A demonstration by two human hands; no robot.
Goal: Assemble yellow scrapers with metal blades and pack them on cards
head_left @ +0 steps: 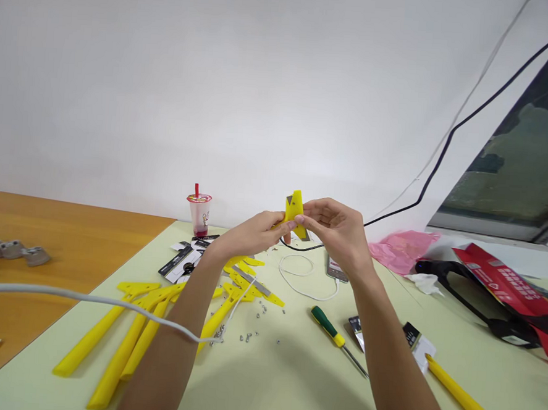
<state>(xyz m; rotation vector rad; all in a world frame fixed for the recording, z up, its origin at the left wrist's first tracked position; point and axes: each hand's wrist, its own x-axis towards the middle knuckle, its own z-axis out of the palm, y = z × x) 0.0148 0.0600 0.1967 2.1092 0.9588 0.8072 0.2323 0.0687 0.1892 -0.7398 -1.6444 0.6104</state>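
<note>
Raised above the table, a yellow plastic scraper head (pixel 295 209) with a grey metal blade is gripped in both hands. My left hand (pixel 258 232) pinches it from the left, thumb across its lower part. My right hand (pixel 340 231) holds its right edge between thumb and fingers. Below my left forearm lies a pile of yellow scraper parts and blades (pixel 260 284). Several long-handled yellow scrapers (pixel 126 344) lie to the left, partly hidden by that arm. Small metal nuts or screws (pixel 248 337) are scattered between my forearms. A green and yellow screwdriver (pixel 335 332) rests near my right forearm.
A cup with a red straw (pixel 199 216) stands at the back left. A phone (pixel 335 269) with a white cable lies behind my right hand. At right are pink plastic (pixel 403 250), a red package (pixel 511 278) and a yellow handle (pixel 469 399). A white cord (pixel 87 297) crosses the left foreground.
</note>
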